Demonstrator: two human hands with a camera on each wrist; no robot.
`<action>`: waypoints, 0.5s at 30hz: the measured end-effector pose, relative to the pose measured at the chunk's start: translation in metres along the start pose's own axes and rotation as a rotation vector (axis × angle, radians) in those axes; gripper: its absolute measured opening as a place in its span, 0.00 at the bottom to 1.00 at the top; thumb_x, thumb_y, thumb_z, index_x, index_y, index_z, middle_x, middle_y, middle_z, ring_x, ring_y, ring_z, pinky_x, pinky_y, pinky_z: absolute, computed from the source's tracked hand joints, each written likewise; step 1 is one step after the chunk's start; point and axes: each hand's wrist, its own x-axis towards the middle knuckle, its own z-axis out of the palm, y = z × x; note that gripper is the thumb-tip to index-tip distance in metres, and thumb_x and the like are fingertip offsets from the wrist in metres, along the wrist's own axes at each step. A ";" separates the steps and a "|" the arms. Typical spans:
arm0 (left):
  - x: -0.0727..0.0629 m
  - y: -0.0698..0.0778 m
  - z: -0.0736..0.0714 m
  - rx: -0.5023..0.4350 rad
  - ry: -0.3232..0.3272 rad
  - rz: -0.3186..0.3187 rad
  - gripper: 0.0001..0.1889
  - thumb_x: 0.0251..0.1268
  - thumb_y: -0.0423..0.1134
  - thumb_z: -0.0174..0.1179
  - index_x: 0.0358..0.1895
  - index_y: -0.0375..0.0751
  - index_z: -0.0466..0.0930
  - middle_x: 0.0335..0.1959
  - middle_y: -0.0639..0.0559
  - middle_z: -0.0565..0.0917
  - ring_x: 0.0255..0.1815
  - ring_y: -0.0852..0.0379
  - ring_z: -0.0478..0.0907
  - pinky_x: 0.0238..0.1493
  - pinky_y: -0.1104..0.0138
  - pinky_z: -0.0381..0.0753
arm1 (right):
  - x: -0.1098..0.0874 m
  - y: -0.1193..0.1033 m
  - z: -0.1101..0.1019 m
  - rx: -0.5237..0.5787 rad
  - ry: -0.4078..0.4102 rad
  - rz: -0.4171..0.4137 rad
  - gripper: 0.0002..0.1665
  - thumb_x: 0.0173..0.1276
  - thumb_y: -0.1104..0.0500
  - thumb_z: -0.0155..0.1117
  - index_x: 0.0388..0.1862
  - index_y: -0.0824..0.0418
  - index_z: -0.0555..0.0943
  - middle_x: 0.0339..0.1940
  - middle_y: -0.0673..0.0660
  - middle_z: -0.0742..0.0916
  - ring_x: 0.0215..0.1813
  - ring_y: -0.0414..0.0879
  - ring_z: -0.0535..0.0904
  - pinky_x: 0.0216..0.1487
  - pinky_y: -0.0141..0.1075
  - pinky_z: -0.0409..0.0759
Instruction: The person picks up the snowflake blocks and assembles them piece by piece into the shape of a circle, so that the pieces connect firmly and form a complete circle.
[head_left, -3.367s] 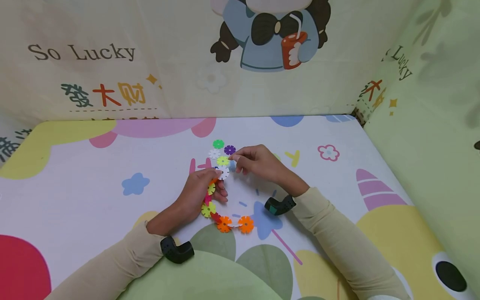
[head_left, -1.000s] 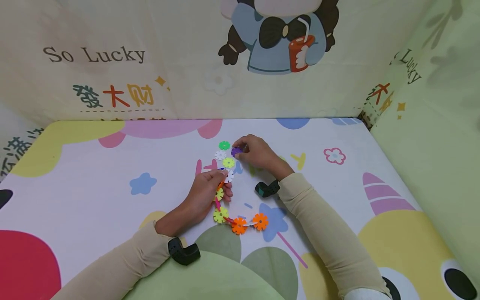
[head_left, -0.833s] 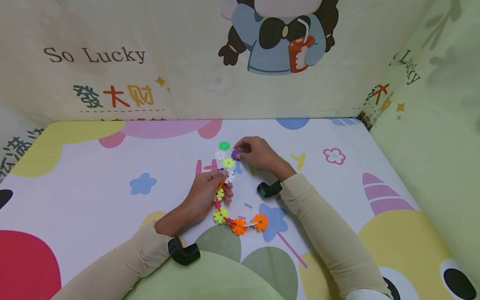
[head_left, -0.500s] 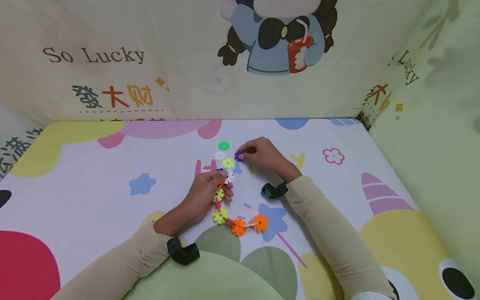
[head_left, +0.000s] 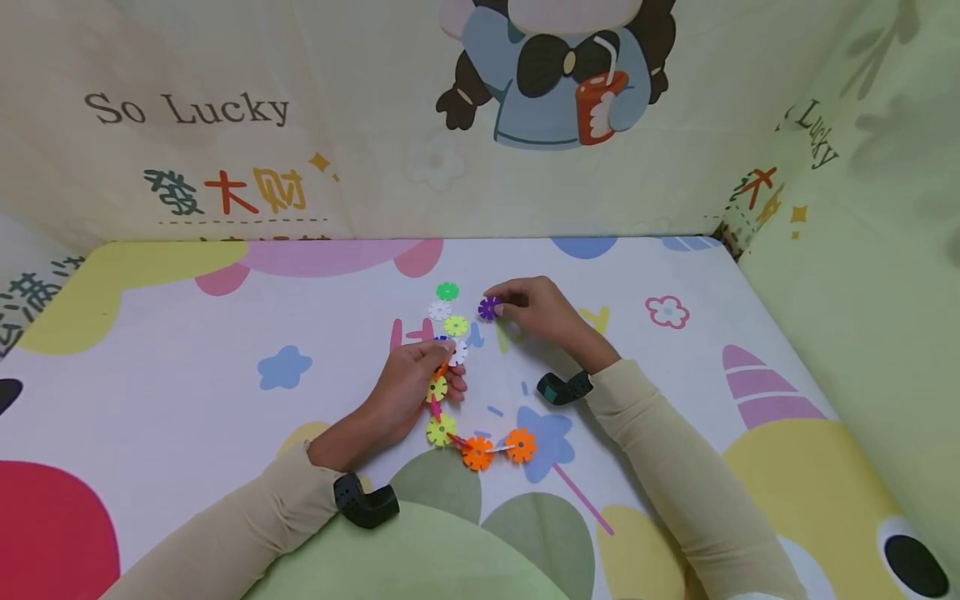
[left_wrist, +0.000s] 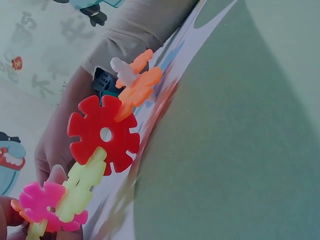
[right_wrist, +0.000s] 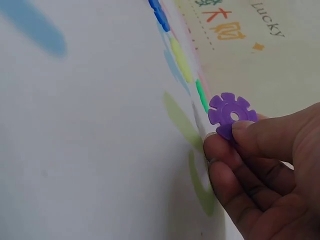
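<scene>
My right hand (head_left: 536,308) pinches a purple notched plastic disc (right_wrist: 232,112) between thumb and fingers, just above the table. My left hand (head_left: 408,379) grips the upper part of a chain of interlocked flower-shaped discs. The chain curves down and right, with yellow, pink and red discs, then an orange disc (head_left: 477,453) and another orange disc (head_left: 521,446) at its end. A red disc (left_wrist: 105,134) shows large in the left wrist view, joined to a yellow disc (left_wrist: 82,185) and a pink disc (left_wrist: 47,205). A white disc (head_left: 459,352) is at my left fingertips.
Beyond my left hand lie a loose green disc (head_left: 447,291), a white disc (head_left: 439,311) and a yellow-green disc (head_left: 456,326). A blue disc (head_left: 441,339) peeks out behind the left fingertips. A printed cloth covers the table (head_left: 202,350), with a curtain wall behind.
My right hand has picked up the purple disc from beside the other loose discs and carried it slightly right. My left hand stays on the chain.
</scene>
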 end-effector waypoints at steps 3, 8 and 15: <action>0.002 0.000 0.000 -0.019 -0.004 0.008 0.16 0.78 0.39 0.48 0.57 0.29 0.72 0.35 0.38 0.79 0.27 0.53 0.82 0.37 0.64 0.85 | -0.004 -0.003 0.000 0.003 0.001 0.004 0.12 0.66 0.68 0.65 0.48 0.64 0.85 0.43 0.56 0.87 0.47 0.47 0.81 0.54 0.38 0.78; 0.003 0.001 0.001 -0.048 -0.007 0.016 0.15 0.78 0.39 0.47 0.56 0.30 0.69 0.34 0.40 0.79 0.27 0.53 0.82 0.37 0.63 0.85 | -0.009 -0.003 -0.001 0.011 0.001 0.007 0.08 0.65 0.65 0.68 0.42 0.64 0.86 0.39 0.55 0.87 0.43 0.47 0.81 0.51 0.38 0.79; 0.003 0.001 0.000 -0.060 -0.013 0.005 0.15 0.79 0.38 0.43 0.57 0.30 0.68 0.35 0.40 0.79 0.28 0.53 0.83 0.38 0.63 0.85 | -0.014 -0.002 -0.002 0.060 -0.013 0.026 0.07 0.63 0.66 0.69 0.40 0.62 0.85 0.38 0.53 0.88 0.40 0.46 0.82 0.47 0.36 0.81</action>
